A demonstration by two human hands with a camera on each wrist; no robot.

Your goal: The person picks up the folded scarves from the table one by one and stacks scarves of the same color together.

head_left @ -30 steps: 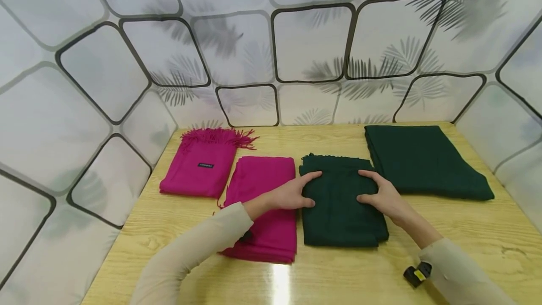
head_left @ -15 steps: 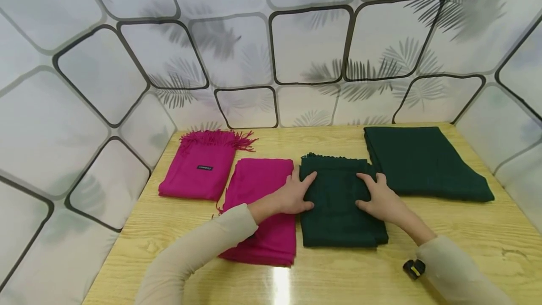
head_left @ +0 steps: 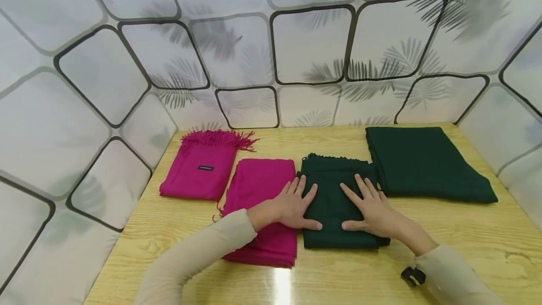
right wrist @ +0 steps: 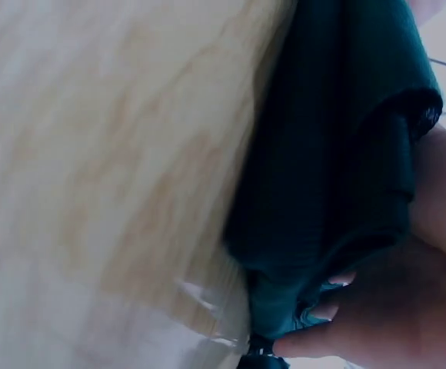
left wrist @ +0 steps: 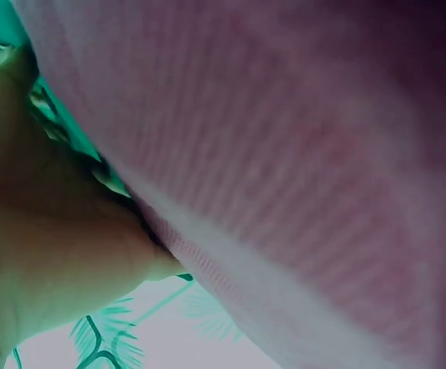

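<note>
A dark green folded scarf (head_left: pixel 332 187) with short fringe at its far end lies on the table in the head view. Flat along its left edge rests my left hand (head_left: pixel 292 206), fingers spread and thumb on the cloth. My right hand (head_left: pixel 374 213) lies spread over the scarf's right side, thumb pointing inward. A magenta folded scarf (head_left: pixel 262 178) sits under my left forearm. In the left wrist view that magenta cloth (left wrist: pixel 246 154) fills much of the picture. The right wrist view shows the green scarf's layered folds (right wrist: pixel 307 169) beside my hand (right wrist: pixel 392 315).
A second magenta scarf (head_left: pixel 199 180), fringed and labelled, lies at the back left. At the back right is a larger dark green folded cloth (head_left: pixel 427 164), close against the middle scarf. The wooden table (head_left: pixel 338 276) meets patterned fabric walls (head_left: pixel 311 46) on its far sides.
Both hands have gone from curved fingers at the green scarf's upper sides to spread, flattened fingers on it. Thumbs have slid nearer to me, and the right hand has come inward.
</note>
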